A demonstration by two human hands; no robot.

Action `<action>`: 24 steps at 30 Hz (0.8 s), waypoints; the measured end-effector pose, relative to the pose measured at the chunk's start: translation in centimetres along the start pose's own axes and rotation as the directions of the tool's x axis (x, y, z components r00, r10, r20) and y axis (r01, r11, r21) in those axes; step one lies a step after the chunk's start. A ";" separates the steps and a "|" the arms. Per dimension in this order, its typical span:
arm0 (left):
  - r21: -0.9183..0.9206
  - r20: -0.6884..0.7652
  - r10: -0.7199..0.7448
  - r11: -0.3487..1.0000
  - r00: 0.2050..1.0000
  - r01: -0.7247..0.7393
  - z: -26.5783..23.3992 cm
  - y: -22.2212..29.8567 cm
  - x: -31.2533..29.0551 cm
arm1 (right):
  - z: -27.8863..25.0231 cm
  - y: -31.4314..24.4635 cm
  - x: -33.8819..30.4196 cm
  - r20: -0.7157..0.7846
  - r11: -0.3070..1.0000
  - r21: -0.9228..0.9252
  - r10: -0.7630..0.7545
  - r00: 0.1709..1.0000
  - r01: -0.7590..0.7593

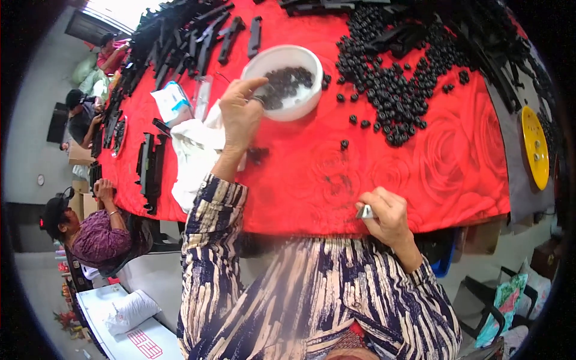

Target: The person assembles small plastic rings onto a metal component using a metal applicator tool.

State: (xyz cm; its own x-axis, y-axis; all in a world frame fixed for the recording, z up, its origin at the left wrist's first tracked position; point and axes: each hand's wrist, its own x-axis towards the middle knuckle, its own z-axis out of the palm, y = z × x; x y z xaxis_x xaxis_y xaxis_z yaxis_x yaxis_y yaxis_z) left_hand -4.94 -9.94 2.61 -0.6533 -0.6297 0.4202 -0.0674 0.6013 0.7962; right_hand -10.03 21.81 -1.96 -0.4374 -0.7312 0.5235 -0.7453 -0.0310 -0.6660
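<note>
At the left rim of a white plastic bowl (293,110) is my left hand (241,117). Its fingertips are apart and reach over the small black parts (287,83) in the bowl, and I see nothing between them. My right hand (389,217) is closed around a small pale grey tool (365,211) near the table's front edge. Only the tool's end shows, so its kind is hidden. A white cloth (195,150) lies beside my left wrist. A few small dark bits (258,156) lie just right of that wrist.
A red rose-patterned cloth (444,180) covers the table. Many round black parts (390,96) are heaped at the right. Long black plastic pieces (180,45) pile up at the far left. A yellow plate (534,141) stands at right. Another person (99,231) sits at left.
</note>
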 end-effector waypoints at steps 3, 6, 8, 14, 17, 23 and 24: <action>-0.090 0.049 -0.087 0.992 0.995 0.091 -0.4 0.2 0.3 | 0.1 0.2 -0.4 0.012 1.000 -0.014 0.014 1.000 -0.014; -0.232 0.093 -0.215 0.945 0.972 0.231 -0.2 2.3 0.0 | -0.1 0.3 -0.7 0.025 0.998 0.014 0.055 0.998 -0.055; -0.143 0.092 -0.068 0.986 0.993 0.081 0.4 3.7 -1.0 | -0.3 0.2 -0.7 0.023 0.998 0.019 0.060 0.998 -0.060; 0.071 0.563 0.009 0.996 0.827 -0.059 4.1 5.5 -4.8 | -0.3 0.2 0.0 0.030 0.998 0.023 0.064 0.998 -0.064; 0.203 0.573 -0.079 0.978 0.816 -0.047 6.2 4.0 -6.1 | -0.1 0.3 -0.3 0.036 0.996 0.037 0.078 0.996 -0.079; 0.084 0.652 -0.151 0.988 0.743 0.126 8.2 4.0 -5.9 | 0.0 0.4 -0.4 -0.026 0.995 0.088 0.040 0.999 -0.038; 0.147 0.665 -0.151 0.987 0.732 0.071 8.4 4.6 -5.9 | 0.0 0.4 -0.4 -0.025 0.995 0.087 0.048 0.999 -0.046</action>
State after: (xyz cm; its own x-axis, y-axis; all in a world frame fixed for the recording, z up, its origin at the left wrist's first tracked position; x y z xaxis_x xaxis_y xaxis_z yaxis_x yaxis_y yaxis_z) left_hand -7.71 0.65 0.14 -0.9691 -0.2246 -0.1021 -0.2230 0.6209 0.7515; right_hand -10.15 22.13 -2.47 -0.4856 -0.7143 0.5040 -0.6779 -0.0563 -0.7330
